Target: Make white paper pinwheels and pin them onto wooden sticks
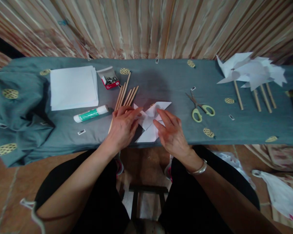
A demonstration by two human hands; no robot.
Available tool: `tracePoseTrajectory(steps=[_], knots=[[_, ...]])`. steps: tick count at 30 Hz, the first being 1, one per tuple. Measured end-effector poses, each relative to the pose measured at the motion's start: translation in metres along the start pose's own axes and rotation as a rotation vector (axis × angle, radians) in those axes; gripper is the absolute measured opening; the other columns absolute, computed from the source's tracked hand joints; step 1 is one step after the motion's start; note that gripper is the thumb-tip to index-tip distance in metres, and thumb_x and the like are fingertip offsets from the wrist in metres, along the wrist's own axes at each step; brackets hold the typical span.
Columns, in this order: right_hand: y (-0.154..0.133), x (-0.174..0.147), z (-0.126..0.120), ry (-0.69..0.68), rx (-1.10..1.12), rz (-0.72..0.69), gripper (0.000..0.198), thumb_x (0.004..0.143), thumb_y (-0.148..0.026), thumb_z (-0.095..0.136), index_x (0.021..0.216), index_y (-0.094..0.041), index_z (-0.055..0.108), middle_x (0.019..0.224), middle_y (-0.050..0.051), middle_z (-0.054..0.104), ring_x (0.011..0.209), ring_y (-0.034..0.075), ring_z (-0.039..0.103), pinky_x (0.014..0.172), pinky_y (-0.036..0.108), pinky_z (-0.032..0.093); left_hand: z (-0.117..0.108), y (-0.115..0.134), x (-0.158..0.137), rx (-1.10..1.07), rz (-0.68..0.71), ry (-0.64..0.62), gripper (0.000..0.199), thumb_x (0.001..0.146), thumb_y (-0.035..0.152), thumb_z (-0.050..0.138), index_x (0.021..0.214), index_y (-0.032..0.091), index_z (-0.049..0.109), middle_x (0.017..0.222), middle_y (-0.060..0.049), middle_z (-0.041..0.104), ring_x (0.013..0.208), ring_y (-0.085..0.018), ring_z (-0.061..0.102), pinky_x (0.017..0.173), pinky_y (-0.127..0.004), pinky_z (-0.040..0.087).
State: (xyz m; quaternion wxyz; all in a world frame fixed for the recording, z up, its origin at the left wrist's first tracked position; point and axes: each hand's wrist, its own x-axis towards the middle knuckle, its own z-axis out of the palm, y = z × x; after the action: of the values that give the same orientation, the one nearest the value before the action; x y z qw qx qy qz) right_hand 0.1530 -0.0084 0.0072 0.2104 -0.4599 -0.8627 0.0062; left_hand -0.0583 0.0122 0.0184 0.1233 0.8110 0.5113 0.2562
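Observation:
A white paper pinwheel (150,132) lies near the table's front edge, its corners cut and folded toward the middle. My left hand (124,125) is closed on its left blade with thumb and fingers. On the right side, my right hand (169,130) grips a folded blade between thumb and forefinger. Several wooden sticks (123,94) lie just beyond my left hand, partly hidden by it. A glue stick (90,113) with a green label rests to the left. Scissors (200,109) with light green handles lie open to the right of my right hand.
A stack of white paper (73,87) lies at the left, beside an open red-and-white box (109,78) of small metal pieces. Finished paper pinwheels (252,71) on sticks are piled at the far right. Bunched tablecloth (21,107) covers the left end; a pleated curtain (146,29) hangs behind.

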Motion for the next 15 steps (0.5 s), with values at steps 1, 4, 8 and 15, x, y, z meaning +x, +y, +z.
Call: tracePoseTrajectory(steps=[1,4,8,15], knots=[[0.0,0.001,0.0,0.0,0.0,-0.002,0.035,0.086,-0.005,0.044,0.114,-0.016,0.062,0.144,0.017,0.051,0.132,0.029,0.044,0.099,0.048,0.042,0.002,-0.001,0.001,0.0,-0.001,-0.004,0.037,0.093,0.019,0.049,0.129,0.017,0.055,0.104,-0.009,0.074,0.113,-0.028,0.055,0.093,-0.049,0.04],[-0.001,0.002,0.0,-0.011,0.005,0.003,0.035,0.086,-0.005,0.043,0.114,-0.016,0.062,0.144,0.017,0.052,0.134,0.029,0.043,0.1,0.049,0.042,0.006,-0.002,0.004,-0.004,-0.008,-0.011,0.037,0.094,0.02,0.046,0.13,0.018,0.053,0.102,-0.009,0.074,0.114,-0.026,0.055,0.094,-0.047,0.039],[-0.001,0.003,0.0,-0.03,0.014,0.008,0.036,0.086,-0.005,0.044,0.116,-0.016,0.062,0.143,0.016,0.052,0.136,0.028,0.042,0.101,0.048,0.041,0.009,0.0,0.009,0.002,-0.029,-0.024,0.037,0.094,0.021,0.045,0.131,0.019,0.053,0.099,-0.007,0.074,0.112,-0.025,0.055,0.097,-0.048,0.035],[0.001,0.001,0.001,-0.018,0.038,0.011,0.036,0.09,-0.008,0.044,0.12,-0.019,0.06,0.145,0.014,0.051,0.137,0.027,0.041,0.103,0.049,0.041,0.013,0.006,0.017,0.014,-0.037,-0.043,0.036,0.094,0.025,0.047,0.129,0.019,0.053,0.1,-0.006,0.073,0.107,-0.024,0.057,0.099,-0.046,0.032]])
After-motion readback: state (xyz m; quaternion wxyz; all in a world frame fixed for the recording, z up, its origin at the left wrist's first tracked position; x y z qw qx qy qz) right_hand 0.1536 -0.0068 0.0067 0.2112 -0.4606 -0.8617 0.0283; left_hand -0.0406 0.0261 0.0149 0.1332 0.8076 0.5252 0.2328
